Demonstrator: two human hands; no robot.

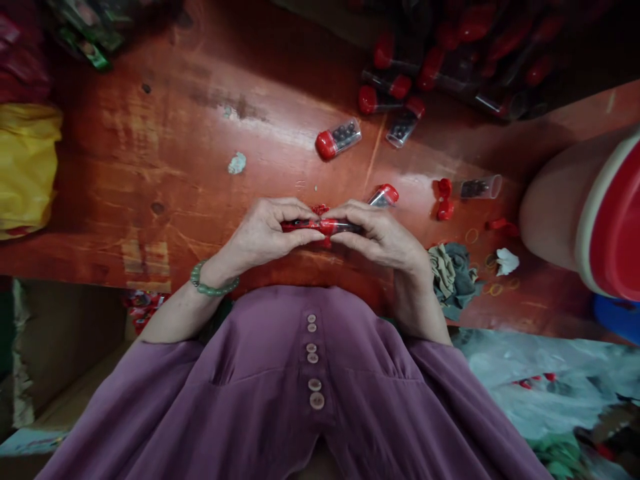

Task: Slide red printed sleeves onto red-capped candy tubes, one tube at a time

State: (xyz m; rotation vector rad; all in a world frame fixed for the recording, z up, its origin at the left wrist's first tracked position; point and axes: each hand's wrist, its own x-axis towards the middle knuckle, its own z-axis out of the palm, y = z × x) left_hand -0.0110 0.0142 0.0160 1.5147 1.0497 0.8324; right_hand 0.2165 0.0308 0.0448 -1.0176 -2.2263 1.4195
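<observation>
In front of my body, both hands grip a slim red-and-dark piece lengthwise between them. My left hand [265,233], with a green bead bracelet [213,288] at its wrist, pinches the red-and-black end [295,225]. A clear tube [347,227] with dark contents lies between the thumb and fingers of my right hand [375,233]. The two pieces meet at a red part in the middle; my fingers hide whether they are joined. Small red bits [320,209] show just behind my fingertips. Beyond my right hand lies a red-capped tube [385,195].
Several red-capped tubes of dark balls [345,137] lie farther back, with a dark pile [475,53] at upper right. An open tube [483,187], red caps [444,199], a crumpled cloth [454,277] and a red-lidded bucket [560,200] stand right. A yellow bag [27,167] sits left.
</observation>
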